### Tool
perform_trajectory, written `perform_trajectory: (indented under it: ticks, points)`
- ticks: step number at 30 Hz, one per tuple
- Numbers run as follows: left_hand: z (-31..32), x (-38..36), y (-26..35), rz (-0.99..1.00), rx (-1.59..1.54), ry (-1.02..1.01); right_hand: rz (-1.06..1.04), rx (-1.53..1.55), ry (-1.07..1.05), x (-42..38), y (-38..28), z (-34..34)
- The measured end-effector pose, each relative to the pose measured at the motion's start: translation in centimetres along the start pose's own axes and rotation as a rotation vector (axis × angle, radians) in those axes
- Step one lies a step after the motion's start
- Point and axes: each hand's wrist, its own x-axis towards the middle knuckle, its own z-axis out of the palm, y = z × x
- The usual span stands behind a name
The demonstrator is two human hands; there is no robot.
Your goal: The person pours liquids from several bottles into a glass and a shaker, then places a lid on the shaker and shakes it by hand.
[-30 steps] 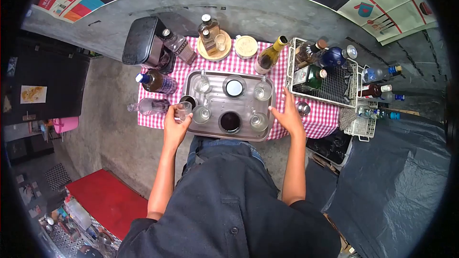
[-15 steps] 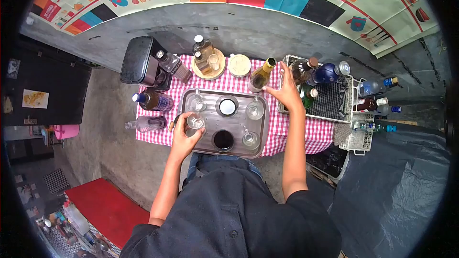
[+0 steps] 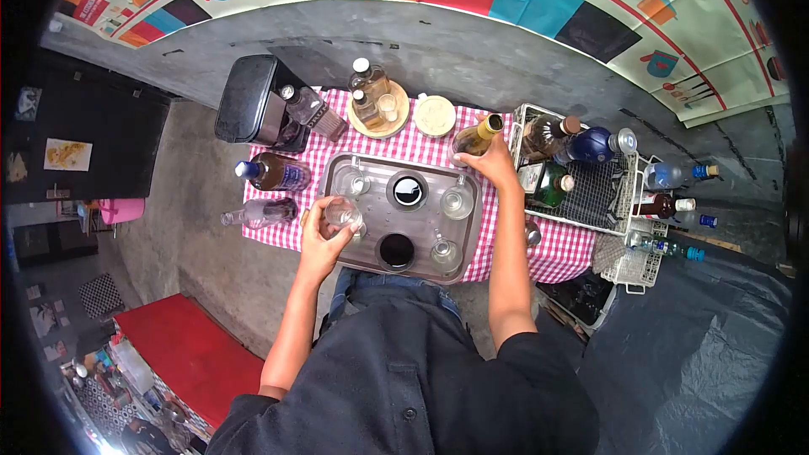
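"Progress?"
"Dark liquid (image 3: 396, 251) in two glasses (image 3: 419, 195), none visible in the mugs (image 3: 458, 201)."
"Your grip?"
"Left hand (image 3: 318, 246) curled round a clear cup (image 3: 340, 212) by the tray (image 3: 425, 221); right hand (image 3: 497, 170) closed on a bottle (image 3: 470, 142)."

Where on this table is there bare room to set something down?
Checked cloth on the near side of the wire basket; a narrow strip of tray between the two dark cups. The basket's left end is crowded with bottles.

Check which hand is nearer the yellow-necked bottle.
Right. The right hand is on the yellow-necked bottle; the left hand holds a clear glass over the tray's left side.
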Motion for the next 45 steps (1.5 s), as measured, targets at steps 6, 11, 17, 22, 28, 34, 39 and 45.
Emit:
perform_trajectory:
  ticks: [6, 11, 17, 22, 28, 34, 39, 45]
  points:
    - [0.3, 0.0, 0.2, -0.019, -0.021, -0.006, -0.006, 0.060, 0.125, -0.7, 0.0, 1.3]
    - [0.8, 0.0, 0.4, -0.017, -0.039, 0.006, -0.024, 0.247, 0.164, -1.4, 0.4, 2.2]
    - [0.6, 0.0, 1.2, -0.043, -0.106, -0.018, -0.160, 0.343, 0.268, -2.6, -6.0, -1.4]
    - [0.7, 0.3, 1.9, 0.032, -0.097, -0.066, -0.379, 0.498, 0.334, -4.3, -9.9, -4.6]
    - [0.5, 0.8, 2.8, 0.042, -0.126, -0.168, -0.554, 0.928, 0.185, -7.9, -15.1, -5.0]
    - [-1.3, 1.0, 3.0, 0.102, -0.129, -0.233, -0.332, 0.766, -0.071, -12.7, -18.8, -2.7]
    - [-2.9, 0.4, 3.9, 0.188, -0.120, -0.329, -0.299, 0.259, -0.233, -14.6, -20.6, 0.1]
    - [-5.4, -0.6, 5.2, 0.225, 0.002, -0.366, -0.328, -0.116, -0.337, -15.2, -21.7, 2.3]
